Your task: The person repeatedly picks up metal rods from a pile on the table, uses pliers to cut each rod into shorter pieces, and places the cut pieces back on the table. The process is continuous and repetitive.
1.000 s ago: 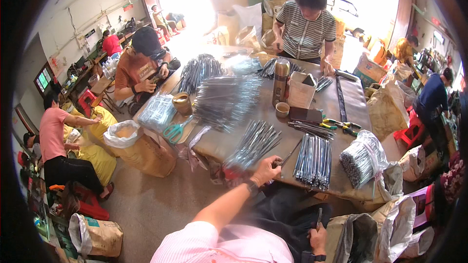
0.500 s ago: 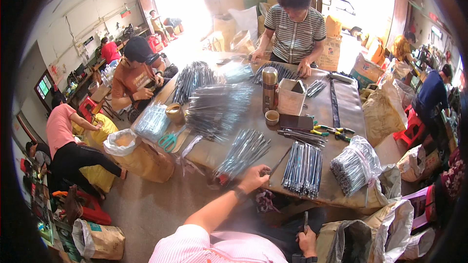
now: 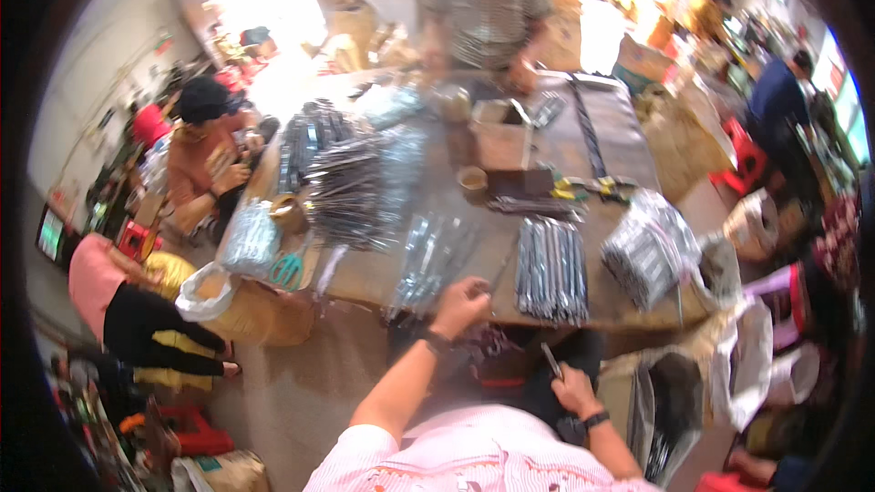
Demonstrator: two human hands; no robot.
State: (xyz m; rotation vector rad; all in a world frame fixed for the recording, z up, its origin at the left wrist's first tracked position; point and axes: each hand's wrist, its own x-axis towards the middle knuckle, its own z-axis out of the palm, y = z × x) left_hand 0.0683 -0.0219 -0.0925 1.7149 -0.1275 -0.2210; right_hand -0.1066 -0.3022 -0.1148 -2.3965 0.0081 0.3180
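Note:
My left hand is at the table's near edge, fingers pinched together. A thin dark strip shows beside its fingertips; blur hides whether they grip it. Just beyond this hand lies a loose, blurred fan of shiny silver strips. To its right sits a neat, flat bundle of similar strips. Below the table edge, over my lap, my right hand is closed around a slim tool with a grey, blade-like end; its lower part is hidden in the fist.
A plastic-wrapped strip bundle, pliers, a box-like container, a small cup and teal-handled scissors lie on the table. Open sacks stand at my right. Co-workers sit opposite and at the left.
The view has shifted, so the table appears higher. My left hand has drawn slightly away from the flat bundle. The tool in my right hand now tilts to the left.

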